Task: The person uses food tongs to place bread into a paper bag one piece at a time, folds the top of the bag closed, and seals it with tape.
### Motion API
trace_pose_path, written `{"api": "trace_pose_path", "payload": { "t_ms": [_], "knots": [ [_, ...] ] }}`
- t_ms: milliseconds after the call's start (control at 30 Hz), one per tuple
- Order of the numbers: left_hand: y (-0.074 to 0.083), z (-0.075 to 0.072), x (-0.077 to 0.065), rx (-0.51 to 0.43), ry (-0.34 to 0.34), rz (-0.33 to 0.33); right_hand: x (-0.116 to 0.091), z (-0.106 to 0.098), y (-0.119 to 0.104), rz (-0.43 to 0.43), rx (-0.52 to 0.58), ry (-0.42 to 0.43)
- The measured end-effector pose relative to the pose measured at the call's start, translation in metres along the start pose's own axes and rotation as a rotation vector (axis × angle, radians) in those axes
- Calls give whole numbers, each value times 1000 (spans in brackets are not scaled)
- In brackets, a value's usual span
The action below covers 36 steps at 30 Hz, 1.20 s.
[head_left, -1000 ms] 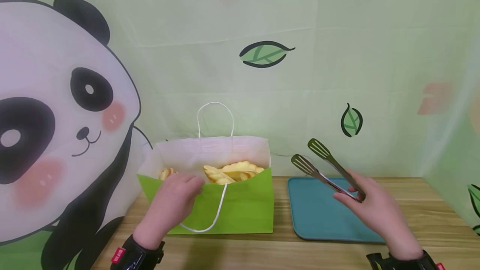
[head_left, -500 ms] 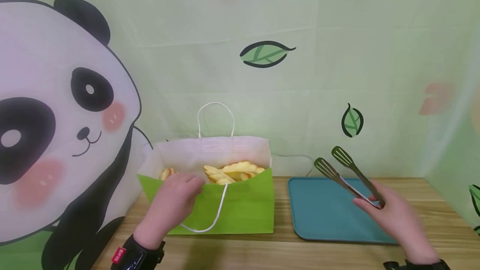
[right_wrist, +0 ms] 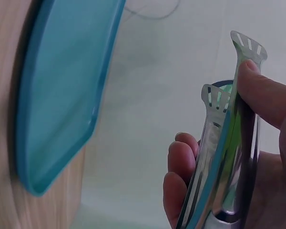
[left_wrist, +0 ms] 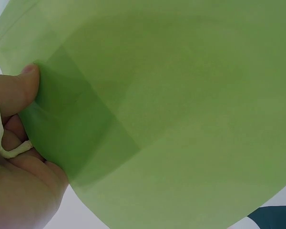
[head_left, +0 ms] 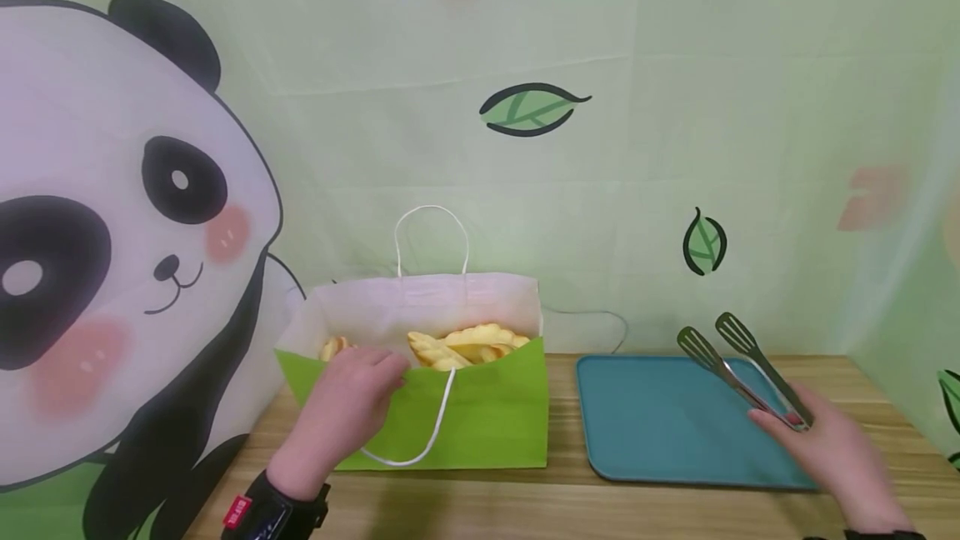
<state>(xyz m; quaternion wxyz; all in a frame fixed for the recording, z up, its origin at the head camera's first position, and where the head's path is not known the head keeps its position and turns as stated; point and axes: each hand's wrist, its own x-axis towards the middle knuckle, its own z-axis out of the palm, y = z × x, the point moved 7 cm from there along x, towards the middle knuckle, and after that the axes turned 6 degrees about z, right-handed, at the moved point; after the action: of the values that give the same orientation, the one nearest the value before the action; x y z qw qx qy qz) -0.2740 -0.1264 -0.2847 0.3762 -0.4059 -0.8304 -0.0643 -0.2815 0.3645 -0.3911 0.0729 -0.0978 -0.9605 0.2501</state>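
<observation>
A green paper bag with a white inside stands at the centre left of the head view. My left hand grips its front rim; in the left wrist view the thumb lies against the green paper, beside a white cord. Golden twisted breads show in the bag's mouth, partly hidden by its front. On the right, my right hand holds metal tongs over the blue tray. Their slotted tips are spread, with nothing between them; in the right wrist view the thumb presses one arm.
The wooden table runs under the bag and the tray. Behind it hangs a pale green cloth with leaf prints and a large panda at the left. One white cord handle stands up at the bag's back, and another hangs in front.
My right hand has moved to the right and a little down with the tongs, from the tray's left part towards its right side. The left hand and bag have stayed put.
</observation>
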Motion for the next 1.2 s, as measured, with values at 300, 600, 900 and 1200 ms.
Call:
{"api": "trace_pose_path", "payload": {
  "t_ms": [300,600,900,1200],
  "knots": [
    [0,1,-1,-1,-7,-6,10,6,48,226,-29,-117],
    [-2,2,-1,10,-12,-8,10,10,89,424,-58,-52],
    [-3,1,0,9,-12,-7,7,18,116,520,-4,-25],
    [-3,2,-1,4,-20,-15,8,28,138,624,-72,-63]
  ]
}}
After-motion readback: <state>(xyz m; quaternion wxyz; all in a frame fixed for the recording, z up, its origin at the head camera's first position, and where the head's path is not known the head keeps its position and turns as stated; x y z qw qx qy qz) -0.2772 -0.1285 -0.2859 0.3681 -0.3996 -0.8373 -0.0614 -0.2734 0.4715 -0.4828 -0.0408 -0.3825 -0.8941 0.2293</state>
